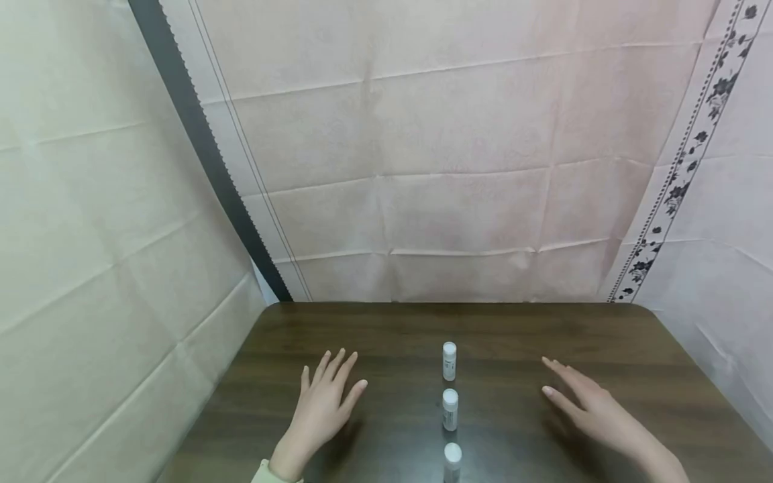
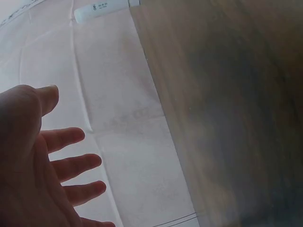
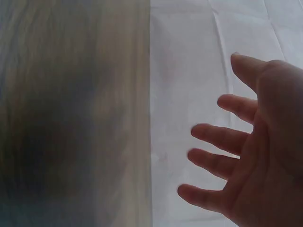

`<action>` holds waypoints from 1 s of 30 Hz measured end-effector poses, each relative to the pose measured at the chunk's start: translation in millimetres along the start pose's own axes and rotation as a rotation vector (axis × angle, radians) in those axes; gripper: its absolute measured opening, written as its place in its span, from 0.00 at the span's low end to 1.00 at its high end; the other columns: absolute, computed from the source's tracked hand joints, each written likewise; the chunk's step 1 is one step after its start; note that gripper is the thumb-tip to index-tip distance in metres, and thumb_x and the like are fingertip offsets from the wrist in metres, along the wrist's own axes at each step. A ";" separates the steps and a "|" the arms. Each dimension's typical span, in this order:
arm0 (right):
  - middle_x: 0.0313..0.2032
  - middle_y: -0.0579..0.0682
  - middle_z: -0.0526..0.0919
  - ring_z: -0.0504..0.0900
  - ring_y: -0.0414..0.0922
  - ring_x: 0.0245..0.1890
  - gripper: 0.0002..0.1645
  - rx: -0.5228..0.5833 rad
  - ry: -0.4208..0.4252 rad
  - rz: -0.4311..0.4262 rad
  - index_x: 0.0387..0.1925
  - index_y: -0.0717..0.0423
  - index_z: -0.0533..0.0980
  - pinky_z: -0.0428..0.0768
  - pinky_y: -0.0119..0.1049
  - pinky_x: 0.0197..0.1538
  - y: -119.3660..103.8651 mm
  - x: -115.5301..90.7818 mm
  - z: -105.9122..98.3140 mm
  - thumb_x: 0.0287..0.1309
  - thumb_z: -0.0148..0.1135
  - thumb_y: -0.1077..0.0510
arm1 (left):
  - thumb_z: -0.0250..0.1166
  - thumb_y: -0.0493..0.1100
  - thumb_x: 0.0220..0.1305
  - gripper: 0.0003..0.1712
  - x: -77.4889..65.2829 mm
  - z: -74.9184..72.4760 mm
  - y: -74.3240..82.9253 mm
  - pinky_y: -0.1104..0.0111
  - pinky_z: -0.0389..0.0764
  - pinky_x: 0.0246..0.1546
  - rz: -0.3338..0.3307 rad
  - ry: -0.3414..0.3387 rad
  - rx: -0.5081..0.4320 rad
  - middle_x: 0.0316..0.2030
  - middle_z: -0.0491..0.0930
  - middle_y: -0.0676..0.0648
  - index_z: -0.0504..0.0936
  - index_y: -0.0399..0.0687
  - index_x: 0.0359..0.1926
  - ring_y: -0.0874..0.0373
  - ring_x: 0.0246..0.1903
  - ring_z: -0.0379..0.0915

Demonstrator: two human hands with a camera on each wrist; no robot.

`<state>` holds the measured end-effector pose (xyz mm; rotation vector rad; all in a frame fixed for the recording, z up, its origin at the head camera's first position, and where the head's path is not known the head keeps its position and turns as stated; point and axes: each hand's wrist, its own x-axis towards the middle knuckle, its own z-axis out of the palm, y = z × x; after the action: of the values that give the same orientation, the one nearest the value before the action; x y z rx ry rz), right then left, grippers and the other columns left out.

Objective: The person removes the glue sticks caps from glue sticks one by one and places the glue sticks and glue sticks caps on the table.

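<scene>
Three small white-capped bottles stand upright in a line down the middle of the table: a far bottle [image 1: 449, 362], a middle bottle [image 1: 449, 410] and a near bottle [image 1: 451, 463], which the lower picture edge cuts off. To their left my left hand [image 1: 323, 406] hovers over the wood with its fingers spread, holding nothing. My right hand [image 1: 588, 406] is off to their right, fingers extended and thumb apart, also without anything in it. In the left wrist view, part of a white bottle [image 2: 104, 9] shows at the top, beyond the left hand's thumb.
The dark wooden table [image 1: 386, 329] has rounded far corners. Behind it hangs a pale creased cloth [image 1: 453, 134], with a dark strip [image 1: 205, 147] on its left and a floral border [image 1: 682, 174] on its right. More pale cloth [image 1: 90, 268] lines the left side.
</scene>
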<state>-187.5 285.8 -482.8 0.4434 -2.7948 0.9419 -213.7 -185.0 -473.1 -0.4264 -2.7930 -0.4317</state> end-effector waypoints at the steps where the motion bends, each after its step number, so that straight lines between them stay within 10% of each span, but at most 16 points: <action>1: 0.68 0.67 0.68 0.66 0.71 0.66 0.34 0.001 -0.018 -0.002 0.73 0.55 0.66 0.65 0.73 0.58 -1.9 -0.1 2.7 0.72 0.58 0.45 | 0.54 0.65 0.74 0.35 -0.6 0.3 0.8 0.28 0.49 0.65 0.004 -0.001 0.000 0.72 0.65 0.40 0.68 0.54 0.74 0.38 0.74 0.52; 17: 0.62 0.50 0.79 0.78 0.51 0.61 0.39 0.123 -0.394 -0.130 0.70 0.53 0.70 0.80 0.45 0.56 -38.6 11.1 42.8 0.66 0.62 0.37 | 0.52 0.64 0.75 0.34 -11.3 11.8 24.2 0.28 0.52 0.64 0.095 -0.069 -0.049 0.71 0.67 0.42 0.69 0.53 0.73 0.38 0.72 0.56; 30: 0.59 0.47 0.82 0.79 0.45 0.59 0.36 0.152 -0.407 -0.222 0.67 0.51 0.73 0.80 0.41 0.56 -53.6 16.1 60.3 0.63 0.67 0.40 | 0.44 0.68 0.75 0.36 -12.7 3.8 54.5 0.35 0.59 0.66 0.202 -0.092 -0.095 0.70 0.69 0.46 0.68 0.57 0.73 0.43 0.71 0.60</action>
<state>-188.4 204.6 -496.2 1.0524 -2.9388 1.1224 -185.1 -137.1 -467.1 -0.7605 -2.7865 -0.5111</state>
